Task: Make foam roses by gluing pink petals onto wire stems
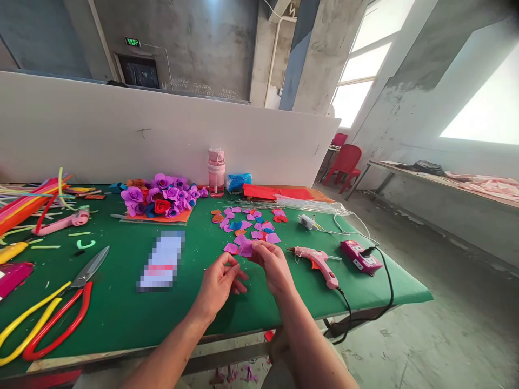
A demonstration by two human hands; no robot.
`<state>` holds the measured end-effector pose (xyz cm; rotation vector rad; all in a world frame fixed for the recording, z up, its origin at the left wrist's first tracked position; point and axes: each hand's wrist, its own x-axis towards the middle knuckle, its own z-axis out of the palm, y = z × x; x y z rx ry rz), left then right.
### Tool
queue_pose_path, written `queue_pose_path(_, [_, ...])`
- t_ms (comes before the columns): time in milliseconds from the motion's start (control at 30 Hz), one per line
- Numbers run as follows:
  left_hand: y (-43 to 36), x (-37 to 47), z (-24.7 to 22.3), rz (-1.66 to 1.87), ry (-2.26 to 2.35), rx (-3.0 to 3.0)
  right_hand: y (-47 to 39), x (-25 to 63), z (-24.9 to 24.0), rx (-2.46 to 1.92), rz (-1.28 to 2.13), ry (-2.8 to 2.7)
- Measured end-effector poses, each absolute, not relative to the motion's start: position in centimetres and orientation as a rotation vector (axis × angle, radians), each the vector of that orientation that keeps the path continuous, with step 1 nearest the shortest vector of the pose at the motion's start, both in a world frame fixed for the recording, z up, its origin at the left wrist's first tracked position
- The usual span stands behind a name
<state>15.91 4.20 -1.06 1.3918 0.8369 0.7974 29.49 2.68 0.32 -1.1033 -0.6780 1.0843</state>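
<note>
My right hand (273, 266) pinches a purple paper petal (245, 248) between thumb and fingertips, just above the green table. Close to its left, my left hand (221, 282) has thumb and forefinger pressed together, with the other fingers loosely curled. Whatever it may hold is too small to make out. Beyond both hands lie loose petals (267, 227) in purple, red, blue and orange, grouped in small clusters. A pink glue gun (318, 260) rests on its side to the right of my right hand.
Large scissors (83, 281) and a blurred-out phone-like rectangle (160, 262) lie left. Behind are finished paper roses (162, 195), a pink bottle (216, 173) and red paper (279, 192). A pink power strip (360, 256) with a black cord sits near the right edge.
</note>
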Motion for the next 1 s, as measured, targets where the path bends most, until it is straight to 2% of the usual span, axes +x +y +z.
queue_pose_path(1000, [3.74, 16.13, -0.81, 0.812, 0.835, 1.296, 2.19, 28.6, 0.86, -0.97, 1.162, -0.636])
